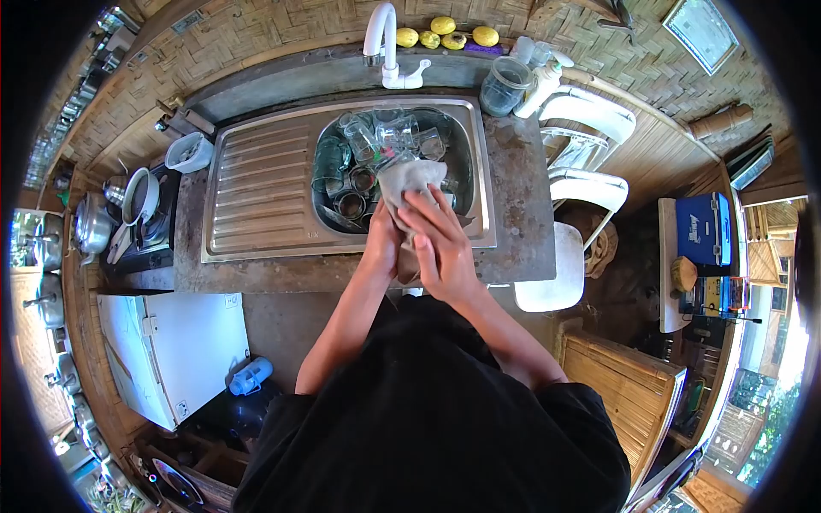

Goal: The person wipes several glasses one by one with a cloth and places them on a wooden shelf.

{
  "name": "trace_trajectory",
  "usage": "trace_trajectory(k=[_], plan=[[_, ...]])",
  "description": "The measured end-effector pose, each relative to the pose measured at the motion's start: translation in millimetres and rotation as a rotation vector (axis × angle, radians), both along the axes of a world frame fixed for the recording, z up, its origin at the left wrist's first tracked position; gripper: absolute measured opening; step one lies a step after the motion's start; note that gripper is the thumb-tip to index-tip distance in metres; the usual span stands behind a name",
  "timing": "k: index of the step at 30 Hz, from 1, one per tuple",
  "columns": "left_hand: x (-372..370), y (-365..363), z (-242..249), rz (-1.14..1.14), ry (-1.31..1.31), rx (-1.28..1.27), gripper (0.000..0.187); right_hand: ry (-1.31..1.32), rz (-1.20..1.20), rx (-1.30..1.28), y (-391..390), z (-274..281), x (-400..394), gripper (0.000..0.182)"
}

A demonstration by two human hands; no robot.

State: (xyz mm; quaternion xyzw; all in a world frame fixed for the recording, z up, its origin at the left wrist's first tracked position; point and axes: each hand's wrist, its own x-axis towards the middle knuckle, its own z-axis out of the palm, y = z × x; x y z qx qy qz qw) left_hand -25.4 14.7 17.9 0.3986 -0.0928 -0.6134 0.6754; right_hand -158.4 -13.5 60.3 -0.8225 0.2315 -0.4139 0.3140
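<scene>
A pale grey cloth (409,178) is bunched between my two hands over the front edge of the sink. My left hand (382,242) is closed around its left and lower part, its fingers mostly hidden behind the folds. From the right, my right hand (441,241) presses the cloth against the left one, with its fingers laid across it and its thumb pointing up. Whether anything is wrapped inside I cannot tell. Just beyond the cloth, the steel sink (479,171) holds a pile of drinking glasses (398,132) and other dishes.
A ribbed drainboard (261,184) lies left of the basin. Behind it rises a white faucet (382,43), with several yellow fruits (442,26) on the ledge. A plastic jar (505,85) and white bottle (540,90) stand at back right. White chairs (586,188) are beside the counter.
</scene>
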Motion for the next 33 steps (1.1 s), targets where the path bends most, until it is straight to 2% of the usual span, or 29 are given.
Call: trace_trajectory(k=[3, 4, 5, 6, 7, 8, 9, 10, 11, 13, 15, 16, 17, 18, 19, 20, 21, 22, 24, 26, 28, 30, 32, 33], plan=[[-10, -3, -4, 0.045, 0.024, -0.026, 0.045, -0.184, -0.018, 0.451, -11, 9, 7, 0.032], [-8, -3, -7, 0.026, 0.063, -0.041, 0.045, -0.1, -0.061, 0.254, -12, 8, 8, 0.03], [-6, -3, -8, 0.005, 0.1, -0.058, 0.046, -0.104, -0.036, 0.204, -11, 5, 8, 0.029], [-5, -1, 15, -0.039, 0.177, -0.024, 0.046, -0.106, -0.013, 0.155, -7, 2, 5, 0.029], [-4, 5, 26, 0.012, 0.179, 0.046, 0.053, -0.108, 0.014, 0.105, -2, 3, 4, 0.028], [8, 2, 15, -0.08, 0.228, -0.014, 0.054, -0.094, -0.005, -0.016, 6, 5, 5, 0.025], [23, -5, -2, -0.175, 0.277, -0.073, 0.055, -0.122, 0.022, -0.022, 13, 4, 4, 0.024], [31, -10, -4, -0.283, 0.563, -0.155, 0.057, -0.149, 0.045, -0.029, 18, 1, 2, 0.024], [31, -11, -6, -0.244, 0.527, -0.153, 0.058, -0.175, 0.068, -0.037, 20, 0, 2, 0.023], [23, -11, 26, -0.161, 0.456, -0.147, 0.059, -0.199, 0.024, -0.016, 20, 6, 5, 0.022], [29, -12, 16, -0.168, 0.421, -0.155, 0.055, -0.211, -0.003, 0.021, 16, 12, 8, 0.021], [32, -14, 5, -0.17, 0.433, -0.19, 0.053, -0.182, 0.086, 0.057, 11, 11, 5, 0.024], [35, -14, -6, -0.173, 0.446, -0.224, 0.052, -0.185, 0.073, 0.116, 9, 11, 5, 0.026], [31, -8, 2, -0.161, 0.336, -0.178, 0.043, -0.187, 0.058, 0.175, 8, 18, 7, 0.029], [22, -6, 11, -0.059, 0.156, -0.119, 0.044, -0.189, 0.043, 0.235, 4, 21, 9, 0.033], [8, -5, 19, 0.045, -0.023, -0.058, 0.044, -0.051, 0.068, 0.186, -7, 15, 5, 0.042], [-2, -4, 23, 0.15, -0.204, 0.005, 0.045, -0.079, 0.099, 0.244, -13, 14, 5, 0.044], [-6, -3, 19, 0.163, -0.179, -0.023, 0.042, -0.107, 0.133, 0.299, -20, 14, 5, 0.045], [-10, 1, 23, 0.173, -0.425, -0.023, 0.037, -0.18, 0.169, 0.421, -21, 17, 6, 0.047], [-18, 4, 31, 0.197, -0.648, -0.048, 0.029, -0.267, 0.155, 0.669, -27, 16, 9, 0.047], [-24, 5, 29, 0.216, -0.694, -0.054, 0.029, -0.393, 0.201, 0.914, -35, 12, 15, 0.046], [-26, 2, 38, 0.247, -0.714, -0.075, 0.031, -0.34, 0.049, 0.835, -28, 12, 20, 0.045], [-13, -1, 19, 0.167, -0.582, -0.079, 0.028, -0.305, -0.127, 0.771, -15, 5, 23, 0.041], [-8, -2, 16, 0.131, -0.514, -0.077, 0.026, -0.251, -0.156, 0.544, -10, 5, 22, 0.041]])
